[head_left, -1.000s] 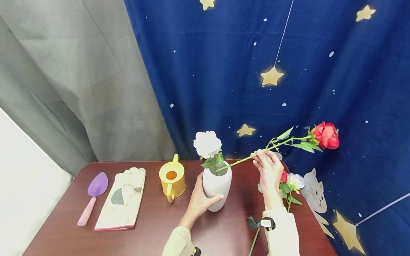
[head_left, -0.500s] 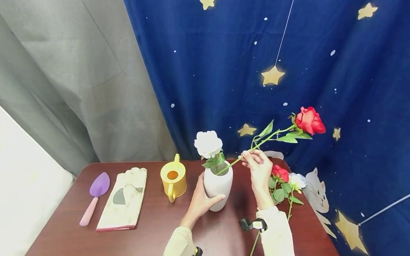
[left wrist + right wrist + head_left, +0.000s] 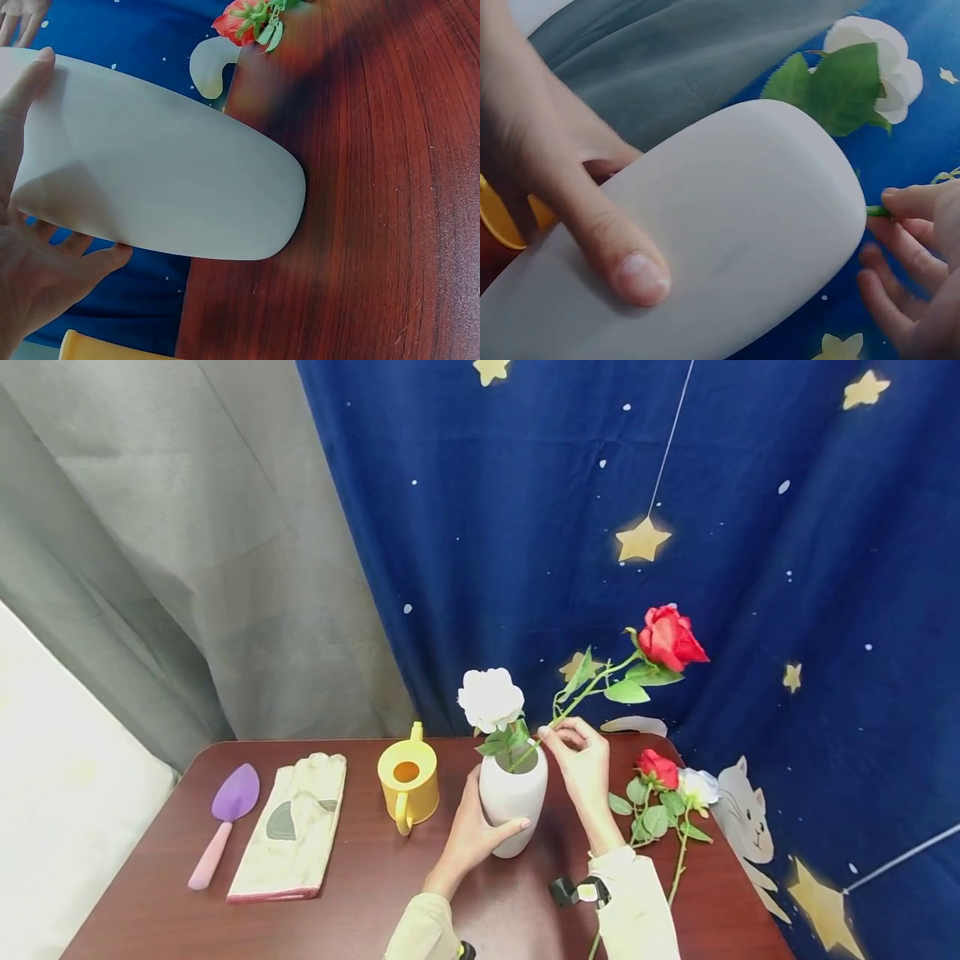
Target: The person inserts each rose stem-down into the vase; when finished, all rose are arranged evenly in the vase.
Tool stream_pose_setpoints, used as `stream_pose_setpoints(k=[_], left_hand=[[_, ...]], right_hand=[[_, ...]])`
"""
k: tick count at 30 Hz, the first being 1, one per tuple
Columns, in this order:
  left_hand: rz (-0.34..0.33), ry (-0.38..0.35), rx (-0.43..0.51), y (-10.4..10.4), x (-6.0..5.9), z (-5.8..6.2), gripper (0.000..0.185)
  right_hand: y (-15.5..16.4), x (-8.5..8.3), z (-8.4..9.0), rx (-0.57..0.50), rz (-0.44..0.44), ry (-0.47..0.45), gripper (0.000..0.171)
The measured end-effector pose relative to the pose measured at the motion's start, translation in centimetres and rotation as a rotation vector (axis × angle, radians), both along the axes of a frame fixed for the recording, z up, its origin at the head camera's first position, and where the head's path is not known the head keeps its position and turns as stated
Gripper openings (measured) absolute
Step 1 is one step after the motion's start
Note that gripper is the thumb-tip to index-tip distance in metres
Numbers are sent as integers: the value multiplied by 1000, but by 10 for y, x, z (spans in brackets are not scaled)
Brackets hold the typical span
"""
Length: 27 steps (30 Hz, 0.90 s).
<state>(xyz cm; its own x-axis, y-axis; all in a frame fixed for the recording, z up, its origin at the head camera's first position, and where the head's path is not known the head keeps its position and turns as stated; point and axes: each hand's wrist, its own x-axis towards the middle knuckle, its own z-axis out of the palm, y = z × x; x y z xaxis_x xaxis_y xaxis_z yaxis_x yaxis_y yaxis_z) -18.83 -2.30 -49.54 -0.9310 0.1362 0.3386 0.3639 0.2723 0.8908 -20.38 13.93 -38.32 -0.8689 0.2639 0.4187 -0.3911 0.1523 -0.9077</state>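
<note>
With the left hand (image 3: 467, 837) I am steadying a smooth white vase (image 3: 512, 803) near the far edge of the red-brown wooden counter (image 3: 360, 906), fingers wrapped around its left side, thumb across the front. With the right hand (image 3: 587, 768) I am pinching the thin green stem of a red rose (image 3: 670, 639) between thumb and fingers; its lower end is sitting inside the vase's mouth, its bloom leaning toward the counter's right edge. A ruffled white flower (image 3: 491, 700) with green leaves is standing in the same mouth. My worry: pushing at this slant could be snagging those leaves, or tipping the vase if my left grip loosens.
</note>
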Motion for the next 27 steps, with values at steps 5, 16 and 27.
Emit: stream_pose_setpoints(k=[5, 16, 27], left_hand=[[5, 5, 6, 2, -1, -2, 102], [12, 34, -11, 1, 0, 0, 101], [26, -3, -11, 2, 1, 2, 103]], right_hand=[[5, -1, -21, 95, 108, -165, 50], [27, 17, -41, -173, 383, -187, 58], [62, 42, -77, -299, 288, -224, 42]])
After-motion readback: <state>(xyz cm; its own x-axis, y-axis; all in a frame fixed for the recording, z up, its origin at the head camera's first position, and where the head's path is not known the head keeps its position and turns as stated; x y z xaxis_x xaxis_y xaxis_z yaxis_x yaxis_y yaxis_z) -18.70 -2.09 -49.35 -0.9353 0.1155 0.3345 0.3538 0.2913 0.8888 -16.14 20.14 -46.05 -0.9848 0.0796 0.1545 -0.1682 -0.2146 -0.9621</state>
